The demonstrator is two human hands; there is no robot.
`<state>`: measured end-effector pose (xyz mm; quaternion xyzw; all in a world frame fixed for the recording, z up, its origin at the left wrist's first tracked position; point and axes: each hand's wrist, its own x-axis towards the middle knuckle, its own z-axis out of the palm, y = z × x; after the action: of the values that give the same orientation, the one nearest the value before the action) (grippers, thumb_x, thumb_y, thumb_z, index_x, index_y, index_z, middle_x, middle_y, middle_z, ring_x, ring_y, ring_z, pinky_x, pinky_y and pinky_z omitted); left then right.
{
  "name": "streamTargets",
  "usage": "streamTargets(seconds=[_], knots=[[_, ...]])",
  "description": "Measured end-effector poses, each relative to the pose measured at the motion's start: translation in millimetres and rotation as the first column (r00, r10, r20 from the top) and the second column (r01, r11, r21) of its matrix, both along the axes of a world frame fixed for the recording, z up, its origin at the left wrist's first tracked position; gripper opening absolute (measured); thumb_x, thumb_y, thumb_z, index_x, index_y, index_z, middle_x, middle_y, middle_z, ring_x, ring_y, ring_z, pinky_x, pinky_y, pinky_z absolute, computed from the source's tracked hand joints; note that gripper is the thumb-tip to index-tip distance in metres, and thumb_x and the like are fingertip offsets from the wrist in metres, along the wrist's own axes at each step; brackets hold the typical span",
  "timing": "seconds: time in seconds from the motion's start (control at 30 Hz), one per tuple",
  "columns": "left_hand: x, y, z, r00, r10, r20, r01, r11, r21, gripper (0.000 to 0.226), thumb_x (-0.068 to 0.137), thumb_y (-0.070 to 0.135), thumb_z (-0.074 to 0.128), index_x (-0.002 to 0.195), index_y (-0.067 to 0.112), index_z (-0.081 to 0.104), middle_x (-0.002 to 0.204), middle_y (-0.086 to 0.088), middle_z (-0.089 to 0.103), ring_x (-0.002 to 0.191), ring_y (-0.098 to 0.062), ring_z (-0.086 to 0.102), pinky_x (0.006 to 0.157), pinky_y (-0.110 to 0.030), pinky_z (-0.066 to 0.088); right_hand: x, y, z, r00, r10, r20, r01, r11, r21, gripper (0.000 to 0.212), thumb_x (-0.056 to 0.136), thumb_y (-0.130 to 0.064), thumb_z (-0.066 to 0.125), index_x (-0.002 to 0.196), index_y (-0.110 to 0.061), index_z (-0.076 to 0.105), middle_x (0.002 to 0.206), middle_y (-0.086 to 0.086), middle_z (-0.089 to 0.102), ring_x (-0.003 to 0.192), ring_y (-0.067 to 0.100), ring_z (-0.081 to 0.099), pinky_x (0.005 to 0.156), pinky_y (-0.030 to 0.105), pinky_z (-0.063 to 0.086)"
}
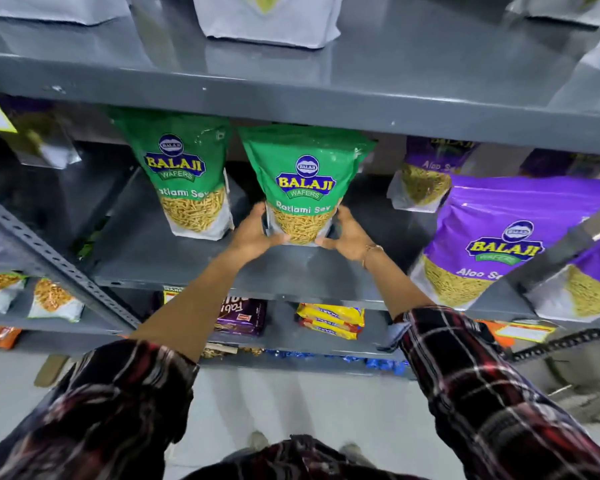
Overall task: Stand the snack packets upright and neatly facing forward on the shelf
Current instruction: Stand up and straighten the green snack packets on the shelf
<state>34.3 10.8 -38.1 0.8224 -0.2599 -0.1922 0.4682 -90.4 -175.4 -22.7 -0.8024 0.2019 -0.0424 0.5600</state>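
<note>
Two hands on one green Ratlami Sev packet [303, 183], mid-shelf [194, 258], upright, label forward. Left hand [257, 233] and right hand [349, 237] curl half-closed round its lower corners. Step: squaring it. Next, likely: release gently, check it stands. Second green Ratlami Sev packet [184, 174] just left; purple Aloo Sev packet [499, 237] right, tilted.

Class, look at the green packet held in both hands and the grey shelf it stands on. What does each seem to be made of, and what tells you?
Green packet: apparently thin glossy plastic film, since it creases, catches glare, and has a clear window showing the yellow sev. Grey shelf: probably painted metal, judging by its smooth sheen, thin folded front edge and the perforated upright beside it.
</note>
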Motion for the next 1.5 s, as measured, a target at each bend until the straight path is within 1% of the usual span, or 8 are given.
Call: streamTargets(seconds=[0.1,0.3,0.53,0.7,1.0,1.2,1.4,1.5], knots=[[0,-4,-3,0.994,-0.006,-0.105,-0.005,0.995,-0.097,0.067,0.073,0.018,0.077,0.127,0.014,0.037,0.132,-0.006,0.052,0.12,-0.026,0.051,0.097,-0.041,0.045,5,-1,-1,0.997,-0.07,-0.028,0.071,0.997,0.014,0.067,0.074,-0.001,0.072,0.129,-0.001,0.032,0.132,0.019,0.05,0.122,0.032,0.049,0.102,0.044,0.044],[-13,3,-5,0.992,0.018,-0.128,-0.04,0.985,-0.171,0.061,0.071,0.007,0.077,0.12,0.011,0.043,0.122,-0.005,0.058,0.105,-0.018,0.056,0.072,-0.014,0.044,-10,11,2,0.991,-0.134,-0.006,0.134,0.989,-0.055,0.063,0.07,-0.01,0.078,0.122,-0.004,0.042,0.126,0.015,0.057,0.11,0.027,0.058,0.088,0.032,0.049],[-47,27,-13,1.0,0.017,-0.01,-0.019,0.983,-0.18,0.054,0.073,0.01,0.076,0.117,0.011,0.045,0.109,0.005,0.058,0.098,-0.012,0.057,0.066,0.0,0.044,-46,34,-5,0.983,-0.173,0.068,0.18,0.978,-0.103,0.06,0.07,-0.015,0.078,0.12,-0.012,0.046,0.122,0.012,0.061,0.102,0.023,0.06,0.084,0.032,0.049],[-68,39,-14,0.999,0.017,0.048,-0.01,0.989,-0.145,0.055,0.073,0.017,0.077,0.118,0.011,0.046,0.116,-0.005,0.065,0.098,-0.014,0.059,0.08,-0.019,0.049,-67,46,-5,0.981,-0.185,0.063,0.191,0.975,-0.116,0.059,0.069,-0.017,0.079,0.118,-0.009,0.048,0.122,0.014,0.062,0.107,0.029,0.062,0.094,0.044,0.051],[-90,53,-16,0.998,0.013,0.069,-0.002,0.988,-0.155,0.053,0.073,0.024,0.077,0.115,0.015,0.045,0.116,-0.003,0.062,0.102,-0.012,0.054,0.07,-0.008,0.039,-88,60,-9,0.973,-0.222,0.061,0.229,0.964,-0.133,0.057,0.069,-0.02,0.079,0.117,-0.013,0.049,0.121,0.013,0.064,0.106,0.027,0.062,0.093,0.05,0.051],[-94,55,-14,0.999,0.017,0.052,-0.009,0.989,-0.149,0.051,0.074,0.023,0.076,0.113,0.014,0.044,0.117,-0.006,0.063,0.107,-0.019,0.058,0.084,-0.031,0.05,-92,63,-7,0.975,-0.217,0.057,0.223,0.966,-0.129,0.055,0.071,-0.018,0.077,0.118,-0.012,0.048,0.122,0.013,0.063,0.107,0.027,0.062,0.094,0.049,0.051],[-95,56,-14,0.999,-0.024,0.038,0.03,0.986,-0.166,0.058,0.078,0.024,0.073,0.125,0.017,0.041,0.126,-0.005,0.06,0.115,-0.021,0.056,0.09,-0.034,0.051,-91,63,-5,0.98,-0.196,0.044,0.2,0.974,-0.104,0.058,0.073,-0.019,0.076,0.122,-0.014,0.044,0.125,0.01,0.06,0.108,0.024,0.06,0.091,0.044,0.051],[-94,61,-18,0.994,-0.1,-0.041,0.09,0.976,-0.2,0.075,0.076,0.023,0.074,0.138,0.018,0.032,0.137,-0.002,0.052,0.121,-0.017,0.052,0.094,-0.032,0.048,-95,71,-10,0.965,-0.253,0.066,0.258,0.961,-0.098,0.058,0.075,-0.02,0.074,0.121,-0.017,0.039,0.113,-0.001,0.058,0.097,0.012,0.057,0.078,0.021,0.051]])
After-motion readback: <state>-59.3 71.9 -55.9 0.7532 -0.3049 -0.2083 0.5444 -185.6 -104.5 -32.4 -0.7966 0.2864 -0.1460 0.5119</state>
